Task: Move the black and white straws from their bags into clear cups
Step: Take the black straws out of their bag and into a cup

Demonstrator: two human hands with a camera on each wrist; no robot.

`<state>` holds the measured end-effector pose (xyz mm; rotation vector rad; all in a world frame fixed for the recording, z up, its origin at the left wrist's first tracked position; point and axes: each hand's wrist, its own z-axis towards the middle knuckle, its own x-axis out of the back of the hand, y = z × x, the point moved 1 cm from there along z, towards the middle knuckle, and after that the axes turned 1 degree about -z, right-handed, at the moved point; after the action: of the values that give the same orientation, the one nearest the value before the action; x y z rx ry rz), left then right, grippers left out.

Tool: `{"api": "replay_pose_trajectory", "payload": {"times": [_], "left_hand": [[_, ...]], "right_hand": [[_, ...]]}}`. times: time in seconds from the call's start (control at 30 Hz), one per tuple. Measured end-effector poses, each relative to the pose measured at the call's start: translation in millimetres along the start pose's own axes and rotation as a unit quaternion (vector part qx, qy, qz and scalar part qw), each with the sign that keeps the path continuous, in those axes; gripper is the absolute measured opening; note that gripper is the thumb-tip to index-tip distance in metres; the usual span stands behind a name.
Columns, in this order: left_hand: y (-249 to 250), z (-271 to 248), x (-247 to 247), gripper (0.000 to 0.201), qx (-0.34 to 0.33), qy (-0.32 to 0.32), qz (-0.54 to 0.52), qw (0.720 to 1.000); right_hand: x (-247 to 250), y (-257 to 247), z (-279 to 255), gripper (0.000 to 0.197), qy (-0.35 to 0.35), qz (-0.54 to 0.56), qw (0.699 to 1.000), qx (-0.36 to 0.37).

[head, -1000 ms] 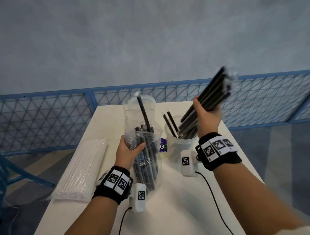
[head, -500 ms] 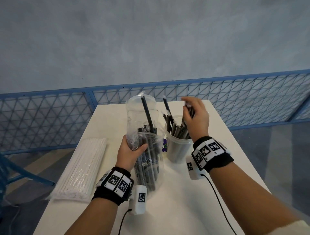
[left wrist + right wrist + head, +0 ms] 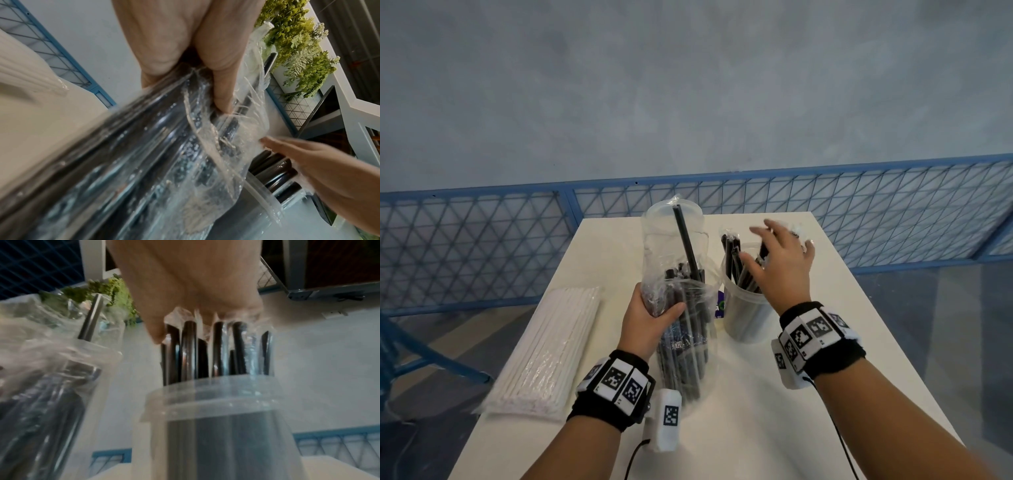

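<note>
White straws (image 3: 549,349): sealed pack lying flat on the table (image 3: 774,428), left edge, well apart from both hands.

Left hand (image 3: 650,318): fingers and thumb curled round the bag (image 3: 681,329) of black straws at about mid-height. Bag stands upright on the table, base down, mouth open at the top. Inside, a dense bundle of black straws; one straw (image 3: 686,245) sticks up well above the rest, tilted slightly left at the top. Left wrist view: thumb (image 3: 222,84) presses into the crinkled clear film, straws running underneath it; close-up blurred.

A small purple label (image 3: 719,305) shows on the table between bag and cup, partly hidden.

Cup (image 3: 743,322): clear, upright, just right of the bag, not touching it as far as can be told. Holds a batch of black straws (image 3: 732,255) leaning against the rim, tops above it.

Right hand (image 3: 780,270): fingers spread and relaxed, palm down over the cup mouth, gripping nothing. Right wrist view: fingertips (image 3: 207,311) at the straw tops; contact likely but the frame is blurred, cannot tell for certain.

Blue mesh fence (image 3: 859,212) behind the table.
</note>
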<state>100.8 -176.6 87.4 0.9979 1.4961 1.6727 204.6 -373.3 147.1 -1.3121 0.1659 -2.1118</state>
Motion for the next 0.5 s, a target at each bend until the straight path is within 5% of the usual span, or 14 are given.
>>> {"api": "replay_pose_trajectory", "payload": {"times": [0.07,0.1,0.27,0.5], "left_hand": [[1,0,0,0.053,-0.001,-0.003,-0.003,1.000],[2,0,0,0.053,-0.002,-0.006,-0.004,1.000],[6,-1,-3,0.051,-0.012,-0.020,-0.014,1.000],[10,-5,-3,0.049,-0.026,-0.067,-0.001,0.997]], "right_hand": [[9,-17,-4,0.026,0.119,0.116,0.983,0.080],[13,-29,-7,0.019,0.104,0.173,0.973,0.113],[-2,-58,-19,0.030,-0.163,0.151,0.973,0.065],[-16,-55,-19,0.059,-0.267,0.107,0.958,-0.005]]}}
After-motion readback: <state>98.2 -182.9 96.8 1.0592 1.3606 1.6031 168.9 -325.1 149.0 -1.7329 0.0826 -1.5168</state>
